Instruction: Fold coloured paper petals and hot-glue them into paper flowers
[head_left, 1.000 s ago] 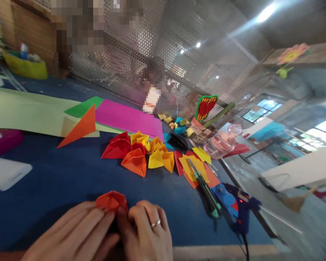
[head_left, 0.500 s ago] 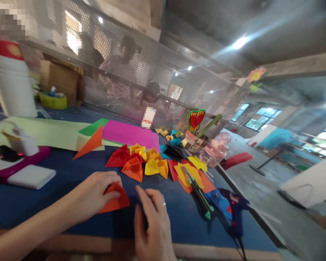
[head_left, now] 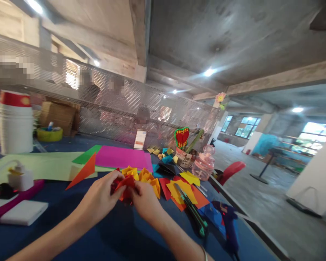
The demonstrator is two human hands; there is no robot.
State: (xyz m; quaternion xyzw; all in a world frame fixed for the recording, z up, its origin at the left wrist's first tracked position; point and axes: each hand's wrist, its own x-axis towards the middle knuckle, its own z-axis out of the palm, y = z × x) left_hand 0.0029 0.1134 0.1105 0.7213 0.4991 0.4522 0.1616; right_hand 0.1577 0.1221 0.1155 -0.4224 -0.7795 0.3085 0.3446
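Observation:
My left hand (head_left: 101, 195) and my right hand (head_left: 143, 199) meet over the blue table (head_left: 70, 232), both pinched on a folded orange-red paper piece (head_left: 125, 185) held just above the surface. Right behind it lies a cluster of folded yellow and orange paper shapes (head_left: 143, 175). Flat yellow, red and orange paper squares (head_left: 183, 188) lie to the right of my right hand.
A pink sheet (head_left: 119, 156), a green sheet (head_left: 85, 155), pale green paper (head_left: 43, 165) and an orange triangle (head_left: 83, 172) lie farther back. A blue glue gun (head_left: 228, 224) and a green cutter (head_left: 194, 214) lie at right, near a pink jar (head_left: 203, 166). White bucket (head_left: 15, 123) at far left; people sit behind the mesh screen.
Both hands moved forward from the near table edge to the paper pile, lifting the orange-red piece between them. The camera tilted up, showing more ceiling.

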